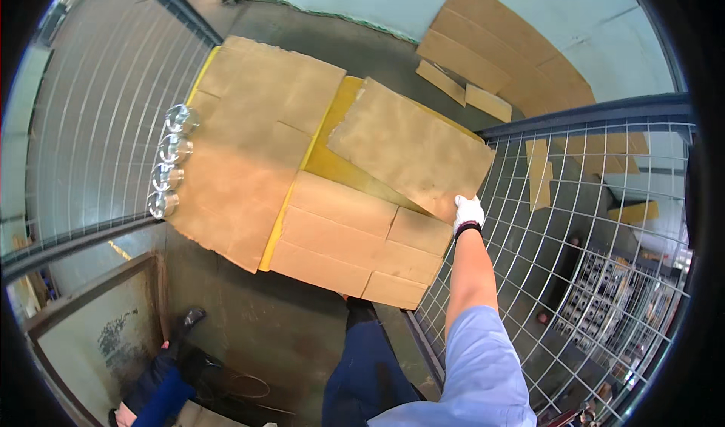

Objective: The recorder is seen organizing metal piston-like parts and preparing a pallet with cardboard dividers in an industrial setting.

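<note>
My right hand [467, 212], in a white glove with a dark cuff band, reaches out and grips the near right corner of a cardboard sheet [415, 147]. The sheet lies askew over a yellow surface [343, 155], part of which shows beside it. Nearer to me, a creased cardboard piece [355, 234] covers the front right part of that surface. A larger cardboard piece [260, 140] covers the left part. Along its left edge stand several shiny round metal parts [175, 149] in a row. My left hand is out of view.
Wire mesh panels [521, 231] close in the right side and the left. Cardboard [498, 53] leans on the far wall. Beyond the right mesh stands a rack of small parts [604, 295]. At lower left, another person's leg [162, 397] extends near a framed panel [102, 329].
</note>
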Available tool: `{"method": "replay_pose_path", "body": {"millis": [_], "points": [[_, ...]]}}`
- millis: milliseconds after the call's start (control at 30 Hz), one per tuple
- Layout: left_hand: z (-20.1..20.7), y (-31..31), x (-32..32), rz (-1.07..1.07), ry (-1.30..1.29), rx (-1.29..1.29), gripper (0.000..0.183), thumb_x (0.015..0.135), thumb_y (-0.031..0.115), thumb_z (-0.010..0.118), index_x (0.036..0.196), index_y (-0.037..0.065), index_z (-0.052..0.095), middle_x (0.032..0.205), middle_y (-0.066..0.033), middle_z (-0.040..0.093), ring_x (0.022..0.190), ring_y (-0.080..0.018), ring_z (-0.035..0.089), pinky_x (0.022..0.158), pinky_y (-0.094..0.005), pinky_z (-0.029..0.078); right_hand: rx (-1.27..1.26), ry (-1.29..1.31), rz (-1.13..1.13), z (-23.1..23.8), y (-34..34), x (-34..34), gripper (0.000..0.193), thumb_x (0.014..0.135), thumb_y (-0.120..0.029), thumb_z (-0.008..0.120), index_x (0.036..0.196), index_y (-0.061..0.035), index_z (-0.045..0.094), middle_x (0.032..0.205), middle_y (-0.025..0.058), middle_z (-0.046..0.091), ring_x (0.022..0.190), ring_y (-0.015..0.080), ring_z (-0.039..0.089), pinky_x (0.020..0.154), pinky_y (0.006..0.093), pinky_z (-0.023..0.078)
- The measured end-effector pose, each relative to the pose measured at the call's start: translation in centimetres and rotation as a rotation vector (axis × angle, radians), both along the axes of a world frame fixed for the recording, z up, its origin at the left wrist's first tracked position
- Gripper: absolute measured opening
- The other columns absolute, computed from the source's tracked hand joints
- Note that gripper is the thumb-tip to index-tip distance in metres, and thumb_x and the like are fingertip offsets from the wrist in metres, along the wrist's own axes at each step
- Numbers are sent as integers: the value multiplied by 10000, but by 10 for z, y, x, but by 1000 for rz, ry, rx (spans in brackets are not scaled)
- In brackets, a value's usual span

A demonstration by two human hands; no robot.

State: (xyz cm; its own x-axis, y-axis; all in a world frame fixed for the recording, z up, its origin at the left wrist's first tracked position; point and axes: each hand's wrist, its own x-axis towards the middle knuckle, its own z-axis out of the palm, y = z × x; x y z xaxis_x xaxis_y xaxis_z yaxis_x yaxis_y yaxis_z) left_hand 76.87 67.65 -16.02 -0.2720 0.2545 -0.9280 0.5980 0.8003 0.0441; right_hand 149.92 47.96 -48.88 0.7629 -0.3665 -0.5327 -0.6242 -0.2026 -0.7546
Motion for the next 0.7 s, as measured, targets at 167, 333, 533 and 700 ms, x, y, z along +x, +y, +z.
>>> {"method": "replay_pose_path", "body": {"millis": [167, 333, 533, 700], "points": [[-21, 22, 23, -181, 42, -123, 788, 884, 389, 656, 1497, 211, 194, 1410, -70, 231, 1260, -213, 266, 896, -572, 407, -254, 85, 59, 11, -38, 24, 615, 848, -105, 623, 1426, -46, 419, 1308, 162, 590, 1187, 274, 572, 999, 349, 416], [-33, 41, -7, -356, 19, -204, 865, 892, 449, 642, 1540, 227, 114, 1565, -61, 95, 1412, -214, 146, 981, -636, 362, -635, 212, 118, 3, -13, 33, 762, 802, -180, 695, 1470, -109, 335, 1288, 215, 580, 1176, 339, 568, 976, 404, 447], [-29, 42, 100, -272, 77, -81, 706, 889, 352, 660, 1455, 198, 269, 1280, -58, 320, 1104, -197, 337, 824, -511, 430, -946, 377, 813, 22, 29, -1, 896, 736, -477, 731, 1483, -229, 303, 1433, 221, 398, 1262, 416, 461, 1053, 483, 369], [-13, 30, 129, -224, 55, -10, 579, 886, 271, 675, 1385, 174, 398, 1043, -56, 507, 848, -182, 496, 694, -406, 486, -904, 386, 919, 13, 36, -16, 877, 740, -429, 739, 1471, -236, 295, 1501, 233, 264, 1306, 477, 345, 1041, 519, 347]]}}
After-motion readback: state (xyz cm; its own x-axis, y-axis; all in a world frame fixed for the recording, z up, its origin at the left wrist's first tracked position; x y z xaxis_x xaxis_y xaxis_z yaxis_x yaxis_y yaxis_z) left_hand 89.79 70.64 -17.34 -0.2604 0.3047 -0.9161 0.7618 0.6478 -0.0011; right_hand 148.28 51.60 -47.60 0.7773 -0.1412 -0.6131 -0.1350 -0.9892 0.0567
